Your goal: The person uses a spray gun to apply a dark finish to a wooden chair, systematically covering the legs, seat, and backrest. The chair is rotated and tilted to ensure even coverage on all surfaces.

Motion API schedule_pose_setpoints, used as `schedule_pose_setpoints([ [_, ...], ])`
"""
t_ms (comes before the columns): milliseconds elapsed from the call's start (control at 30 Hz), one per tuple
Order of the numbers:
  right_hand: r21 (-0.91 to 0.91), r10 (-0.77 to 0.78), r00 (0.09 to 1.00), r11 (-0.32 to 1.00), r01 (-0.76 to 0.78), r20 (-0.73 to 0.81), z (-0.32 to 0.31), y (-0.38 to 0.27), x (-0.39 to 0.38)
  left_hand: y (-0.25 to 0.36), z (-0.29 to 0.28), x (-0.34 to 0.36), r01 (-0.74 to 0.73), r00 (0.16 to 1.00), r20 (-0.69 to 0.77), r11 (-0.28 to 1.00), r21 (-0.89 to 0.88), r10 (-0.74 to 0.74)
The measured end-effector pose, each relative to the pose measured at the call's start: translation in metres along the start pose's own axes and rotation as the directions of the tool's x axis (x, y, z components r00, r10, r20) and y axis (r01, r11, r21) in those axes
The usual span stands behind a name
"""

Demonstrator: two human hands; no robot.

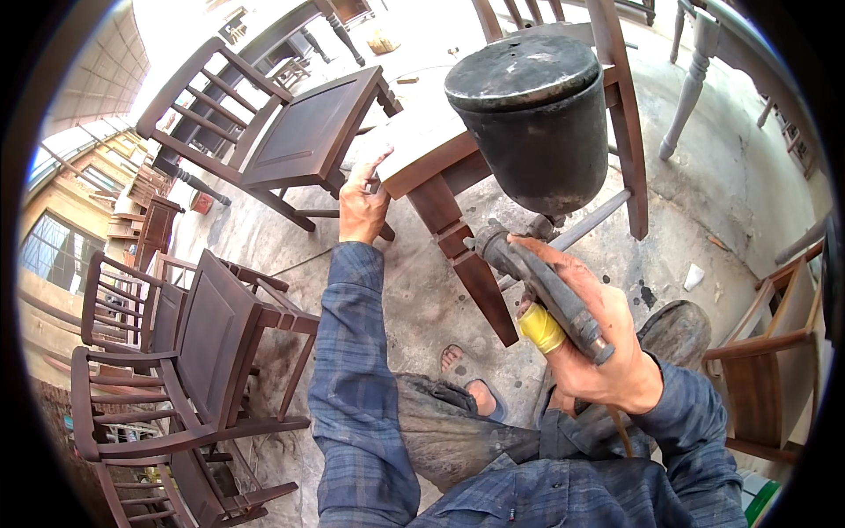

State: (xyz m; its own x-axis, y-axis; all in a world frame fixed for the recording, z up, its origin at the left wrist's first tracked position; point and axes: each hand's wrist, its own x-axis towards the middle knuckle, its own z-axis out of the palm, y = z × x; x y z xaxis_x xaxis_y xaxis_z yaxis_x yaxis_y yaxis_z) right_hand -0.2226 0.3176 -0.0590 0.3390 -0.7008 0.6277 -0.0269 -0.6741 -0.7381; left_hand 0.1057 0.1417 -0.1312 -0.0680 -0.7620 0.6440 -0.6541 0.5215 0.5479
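Note:
My right hand (607,352) is closed round the grip of a dark metal spray gun (550,295). Yellow tape (542,327) is wound at the gun's handle, and a hose (620,431) hangs below my hand. A black, paint-crusted cup with a lid (537,123) sits at the gun's front end and hides part of the brown wooden chair (431,163) behind it. At the near left corner of that chair's seat, my left hand (363,202) touches the edge, its fingers stretched out along it.
Another brown chair (308,123) stands at the far left. More dark chairs (220,343) crowd the left side. A grey turned table leg (691,88) rises at the far right, with a wooden frame piece (766,370) at the right. White scrap (694,276) lies on the stained concrete floor (405,299).

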Motion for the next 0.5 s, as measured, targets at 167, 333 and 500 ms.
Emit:
schedule_pose_setpoints([
  [167, 0.015, -0.012, 0.996, 1.000, 0.011, 0.086, -0.003, -0.001, -0.004, -0.009, 0.003, 0.002, 0.075, 0.997, 0.020, 0.991, -0.109, -0.073],
  [333, 0.056, 0.039, 0.997, 0.998, -0.042, 0.061, 0.001, -0.003, -0.005, -0.004, 0.002, -0.002, 0.075, 0.997, 0.017, 0.992, -0.103, -0.074],
  [500, 0.049, 0.052, 0.997, 0.997, -0.054, 0.049, -0.001, -0.002, -0.001, -0.001, -0.002, -0.002, 0.052, 0.998, 0.042, 0.997, -0.057, -0.050],
])
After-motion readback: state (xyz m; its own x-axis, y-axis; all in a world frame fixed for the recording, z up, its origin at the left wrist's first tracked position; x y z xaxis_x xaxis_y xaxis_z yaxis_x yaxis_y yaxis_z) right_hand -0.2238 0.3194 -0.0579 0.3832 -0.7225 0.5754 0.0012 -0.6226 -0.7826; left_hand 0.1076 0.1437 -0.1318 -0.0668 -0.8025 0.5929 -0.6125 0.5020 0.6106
